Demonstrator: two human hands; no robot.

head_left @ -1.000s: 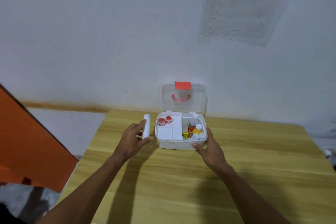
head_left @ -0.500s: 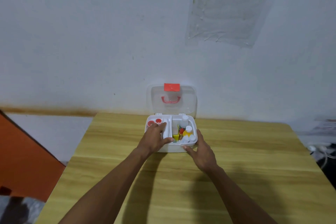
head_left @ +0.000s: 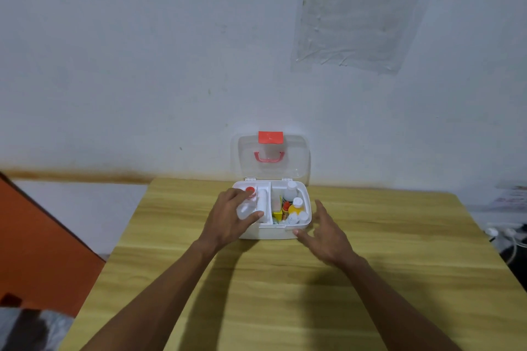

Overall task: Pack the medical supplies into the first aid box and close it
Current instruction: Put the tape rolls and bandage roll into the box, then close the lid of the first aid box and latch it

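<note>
The white first aid box (head_left: pixel 271 232) stands open at the table's far edge, its clear lid (head_left: pixel 296 157) with a red latch (head_left: pixel 270 137) and red handle leaning back against the wall. The right compartment holds several small bottles (head_left: pixel 296 206) and a yellow pack (head_left: pixel 276 214). A white tube (head_left: pixel 261 200) lies in the left tray next to a red-capped pot (head_left: pixel 250 190). My left hand (head_left: pixel 231 216) reaches into that tray with fingers spread, the thumb by the tube's near end. My right hand (head_left: pixel 323 232) hovers open just off the box's front right corner.
The wooden table (head_left: pixel 285 293) stretches toward me, with the grey wall right behind the box. An orange panel (head_left: pixel 42 236) stands off the table's left side. White cables (head_left: pixel 502 234) lie beyond the right edge.
The white tube went from beside the box into the left tray with my left hand. My right hand has let go of the box's front corner and lifted away.
</note>
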